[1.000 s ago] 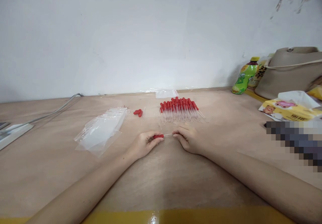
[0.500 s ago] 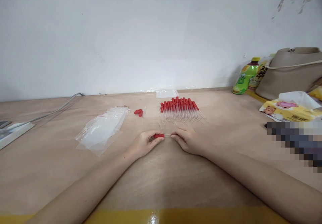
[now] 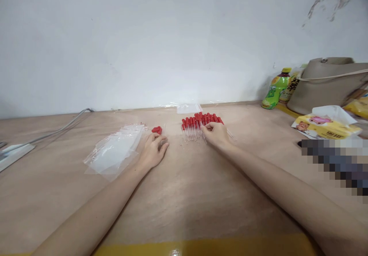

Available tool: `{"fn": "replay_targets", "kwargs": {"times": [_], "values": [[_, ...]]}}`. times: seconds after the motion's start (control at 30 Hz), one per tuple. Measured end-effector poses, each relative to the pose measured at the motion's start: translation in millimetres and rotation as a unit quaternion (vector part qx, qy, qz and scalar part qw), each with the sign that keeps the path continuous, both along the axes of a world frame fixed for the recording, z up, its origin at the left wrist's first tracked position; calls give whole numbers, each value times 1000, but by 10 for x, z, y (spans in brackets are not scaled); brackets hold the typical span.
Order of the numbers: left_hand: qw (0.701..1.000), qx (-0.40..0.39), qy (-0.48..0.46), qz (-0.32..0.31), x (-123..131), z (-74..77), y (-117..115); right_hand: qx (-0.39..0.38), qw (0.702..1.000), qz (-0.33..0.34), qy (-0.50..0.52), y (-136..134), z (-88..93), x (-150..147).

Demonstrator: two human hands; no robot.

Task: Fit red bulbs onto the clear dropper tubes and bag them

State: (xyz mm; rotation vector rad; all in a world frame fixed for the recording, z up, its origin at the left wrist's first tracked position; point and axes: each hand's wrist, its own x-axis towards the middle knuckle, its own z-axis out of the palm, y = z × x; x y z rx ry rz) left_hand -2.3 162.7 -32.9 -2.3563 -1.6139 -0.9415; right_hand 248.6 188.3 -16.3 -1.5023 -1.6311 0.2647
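My left hand [image 3: 155, 148] rests with its fingers apart and nothing held, just in front of a few loose red bulbs [image 3: 156, 130] and thin clear tubes [image 3: 164, 128]. To the right, my right hand [image 3: 215, 133] pinches a thin clear tube with a red bulb, over the row of red-topped droppers [image 3: 191, 122]. That row lies on the brown table [image 3: 184, 194], bulbs toward the wall and clear stems toward me. My right hand covers part of the row.
Clear zip bags [image 3: 115, 150] lie fanned out on the left, and another bag [image 3: 189, 108] is by the wall. A cable [image 3: 64, 127] runs at far left. At right are a green bottle [image 3: 276, 89], a beige bag [image 3: 324, 81] and a tissue pack [image 3: 326, 127].
My left hand has let go of the red bulb and moved back and left, toward the loose bulbs. My right hand has carried the dropper forward to the row.
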Motion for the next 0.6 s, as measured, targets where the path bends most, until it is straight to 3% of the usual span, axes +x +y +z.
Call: {"fn": "replay_targets", "kwargs": {"times": [0.17, 0.37, 0.5, 0.6], "values": [[1000, -28, 2, -8, -8, -23, 5, -77, 993, -77, -36, 213, 111, -325], [999, -42, 5, -11, -11, -30, 27, -127, 981, -102, -103, 315, 94, -459], [999, -45, -7, -17, 12, -16, 5, -92, 984, -84, -131, 255, 70, -465], [998, -52, -13, -42, 34, -8, -34, -36, 986, -18, -163, 147, 54, -560]]}}
